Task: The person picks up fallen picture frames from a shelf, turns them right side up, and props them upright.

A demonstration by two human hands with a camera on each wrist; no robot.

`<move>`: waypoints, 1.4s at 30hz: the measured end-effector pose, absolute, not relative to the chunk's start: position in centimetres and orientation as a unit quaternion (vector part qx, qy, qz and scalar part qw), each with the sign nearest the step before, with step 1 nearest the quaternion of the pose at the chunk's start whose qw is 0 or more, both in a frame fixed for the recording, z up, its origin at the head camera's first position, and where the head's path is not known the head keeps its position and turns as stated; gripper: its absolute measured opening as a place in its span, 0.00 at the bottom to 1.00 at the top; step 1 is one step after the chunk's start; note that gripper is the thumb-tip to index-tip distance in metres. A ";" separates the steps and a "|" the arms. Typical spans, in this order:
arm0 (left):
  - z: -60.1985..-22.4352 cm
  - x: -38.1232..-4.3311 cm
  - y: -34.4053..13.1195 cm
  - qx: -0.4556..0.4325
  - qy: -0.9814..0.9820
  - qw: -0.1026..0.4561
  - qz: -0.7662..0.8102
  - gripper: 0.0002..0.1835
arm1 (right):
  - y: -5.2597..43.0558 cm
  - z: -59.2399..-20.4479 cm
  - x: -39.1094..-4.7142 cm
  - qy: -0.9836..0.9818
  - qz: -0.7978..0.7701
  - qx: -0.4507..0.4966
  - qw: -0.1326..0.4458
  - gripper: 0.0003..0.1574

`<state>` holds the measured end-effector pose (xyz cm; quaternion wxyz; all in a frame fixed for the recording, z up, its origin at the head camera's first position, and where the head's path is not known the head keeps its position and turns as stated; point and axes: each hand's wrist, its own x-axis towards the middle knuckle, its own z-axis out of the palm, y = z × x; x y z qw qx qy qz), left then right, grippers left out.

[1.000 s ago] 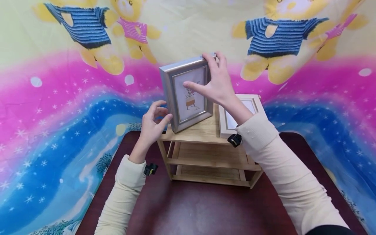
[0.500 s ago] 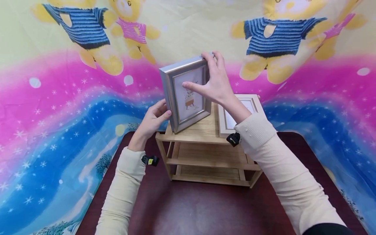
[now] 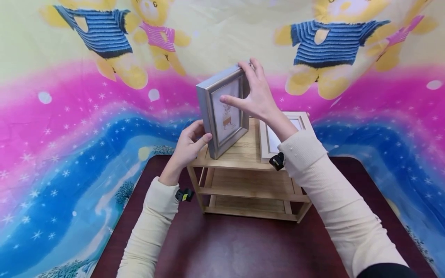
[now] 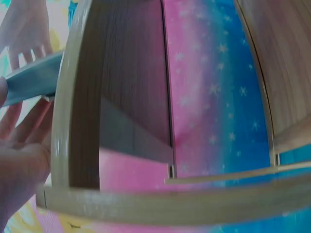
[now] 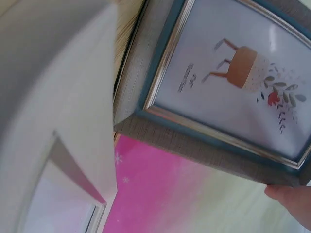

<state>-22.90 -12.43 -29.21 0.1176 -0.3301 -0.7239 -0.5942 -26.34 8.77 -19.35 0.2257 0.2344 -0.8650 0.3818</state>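
Observation:
A silver-grey picture frame (image 3: 208, 112) stands tilted on the left of a small wooden rack's top (image 3: 240, 154). Its print shows a plant in a legged pot. My left hand (image 3: 189, 144) holds the frame's lower left side, thumb at the front edge and fingers behind. Over the upper right corner curl the fingers of my right hand (image 3: 257, 96), its thumb stretched across the picture. In the left wrist view my left hand (image 4: 24, 160) is at the frame's grey side (image 4: 36, 80). A fingertip (image 5: 286, 199) meets the frame's edge in the right wrist view.
A white picture frame (image 3: 264, 148) lies flat on the rack's right half, partly behind my right forearm. Two lower shelves (image 3: 250, 183) are below. The rack stands on a dark red table (image 3: 229, 247), with a bear-patterned cloth (image 3: 222, 31) behind.
My left hand has closed in on the grey frame's left side. The frame has turned, its left side swinging slightly right and showing more of its edge. My right hand keeps its hold.

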 end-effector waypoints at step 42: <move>-29.5 -22.9 -11.6 -0.305 -0.822 0.270 -0.397 0.20 | 7.5 -18.8 -25.1 -0.868 0.320 0.312 0.214 0.57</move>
